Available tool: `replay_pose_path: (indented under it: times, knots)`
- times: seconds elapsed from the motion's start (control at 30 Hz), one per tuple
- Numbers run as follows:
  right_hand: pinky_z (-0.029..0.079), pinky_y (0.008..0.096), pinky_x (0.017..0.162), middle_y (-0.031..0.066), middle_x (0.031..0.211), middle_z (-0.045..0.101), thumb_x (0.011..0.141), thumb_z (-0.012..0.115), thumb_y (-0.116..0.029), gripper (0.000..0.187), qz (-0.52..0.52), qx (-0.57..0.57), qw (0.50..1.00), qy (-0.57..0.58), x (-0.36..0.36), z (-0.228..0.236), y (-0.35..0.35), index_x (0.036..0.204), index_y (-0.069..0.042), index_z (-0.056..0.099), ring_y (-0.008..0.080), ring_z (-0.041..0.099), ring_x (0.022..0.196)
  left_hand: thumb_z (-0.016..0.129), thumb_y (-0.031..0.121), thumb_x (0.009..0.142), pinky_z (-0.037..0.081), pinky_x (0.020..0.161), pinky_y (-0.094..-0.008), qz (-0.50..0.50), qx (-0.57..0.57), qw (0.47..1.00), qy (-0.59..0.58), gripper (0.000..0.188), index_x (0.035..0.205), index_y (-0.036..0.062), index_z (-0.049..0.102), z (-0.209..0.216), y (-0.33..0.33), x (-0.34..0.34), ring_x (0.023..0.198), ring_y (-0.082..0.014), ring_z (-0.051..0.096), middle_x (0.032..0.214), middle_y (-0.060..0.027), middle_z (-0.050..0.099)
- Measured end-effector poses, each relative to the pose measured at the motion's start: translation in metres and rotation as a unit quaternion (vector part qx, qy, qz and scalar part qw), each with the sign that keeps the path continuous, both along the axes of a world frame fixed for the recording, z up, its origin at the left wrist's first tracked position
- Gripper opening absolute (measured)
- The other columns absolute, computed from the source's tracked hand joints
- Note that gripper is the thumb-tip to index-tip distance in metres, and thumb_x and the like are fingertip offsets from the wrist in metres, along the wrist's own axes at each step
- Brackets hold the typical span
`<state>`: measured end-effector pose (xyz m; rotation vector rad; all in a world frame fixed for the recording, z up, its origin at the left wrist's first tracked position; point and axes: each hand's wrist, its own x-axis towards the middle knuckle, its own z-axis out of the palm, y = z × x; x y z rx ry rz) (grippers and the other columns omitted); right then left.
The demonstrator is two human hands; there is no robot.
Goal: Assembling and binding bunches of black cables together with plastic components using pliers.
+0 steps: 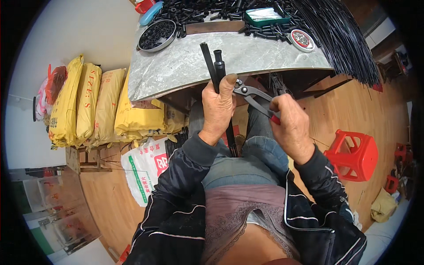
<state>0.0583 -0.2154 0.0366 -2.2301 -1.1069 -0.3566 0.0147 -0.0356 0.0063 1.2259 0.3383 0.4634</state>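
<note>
My left hand [218, 108] grips two thin black rods [213, 66] upright in front of the table edge; one rod carries a black cap on its top end. My right hand [289, 123] holds a pair of grey metal pliers [251, 93] with red handle tips, and the jaws point left and touch the rods just beside my left thumb. The rods' lower ends run down between my knees.
A grey table top [185, 70] holds a round metal dish of black rings [157, 35], a green tray [265, 17], a small round tin [301, 39], loose black caps and a fan of black rods [340, 39]. Yellow sacks [88, 106] stand left, a red stool [353, 154] right.
</note>
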Motion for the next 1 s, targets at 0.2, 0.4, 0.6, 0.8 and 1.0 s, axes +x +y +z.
replay_pose_path:
  times: [0.2,0.4,0.6,0.8,1.0]
  knots:
    - [0.046,0.0367,0.059,0.0128,0.079,0.054,0.069,0.069,0.006,0.034,-0.049,0.058,0.99,0.116,-0.029,-0.028,0.015,0.093,-0.005,0.048,0.0317,0.057,0.068,0.063,0.058,0.084,0.028,0.034,-0.022,0.002,-0.021,1.0,0.017,0.052,0.08,0.0084,0.047,0.008,-0.002,0.001,0.037,-0.0049,0.033,0.051,0.0048,0.035]
    - [0.045,0.0318,0.057,0.0104,0.076,0.052,0.077,0.072,-0.002,0.032,-0.059,0.15,0.963,0.217,-0.042,-0.057,0.028,0.096,-0.006,0.047,0.0246,0.053,0.061,0.058,0.063,0.083,0.028,0.034,-0.0217,-0.038,-0.05,0.998,0.013,0.055,0.083,0.009,0.048,0.006,0.002,-0.002,0.037,-0.004,0.033,0.051,0.0051,0.035]
    - [0.046,0.032,0.058,0.0097,0.08,0.055,0.074,0.074,-0.001,0.037,-0.02,0.093,0.989,0.116,-0.021,-0.046,0.01,0.101,-0.006,0.049,0.0228,0.056,0.063,0.056,0.064,0.084,0.028,0.035,-0.0216,0.006,0.007,1.0,0.023,0.057,0.085,0.0076,0.049,0.005,-0.004,-0.001,0.038,-0.0042,0.033,0.052,0.0046,0.035]
    - [0.047,0.0272,0.056,0.0124,0.086,0.064,0.078,0.072,-0.002,0.041,0.063,0.051,0.986,0.149,0.008,-0.014,-0.011,0.113,-0.004,0.051,0.0185,0.065,0.07,0.052,0.065,0.085,0.029,0.036,-0.0206,-0.035,0.01,0.999,0.003,0.059,0.088,0.0058,0.05,0.002,0.0,-0.003,0.04,-0.0041,0.034,0.054,0.0042,0.037]
    - [0.049,0.0245,0.046,0.0111,0.066,0.062,0.085,0.067,-0.018,0.033,0.227,0.077,0.572,0.785,0.02,-0.015,-0.034,0.111,-0.007,0.05,0.0189,0.062,0.052,0.044,0.065,0.09,0.03,0.037,-0.0191,-0.088,0.014,0.996,-0.001,0.064,0.106,0.0042,0.056,0.011,-0.008,-0.001,0.041,-0.0027,0.035,0.057,0.005,0.039]
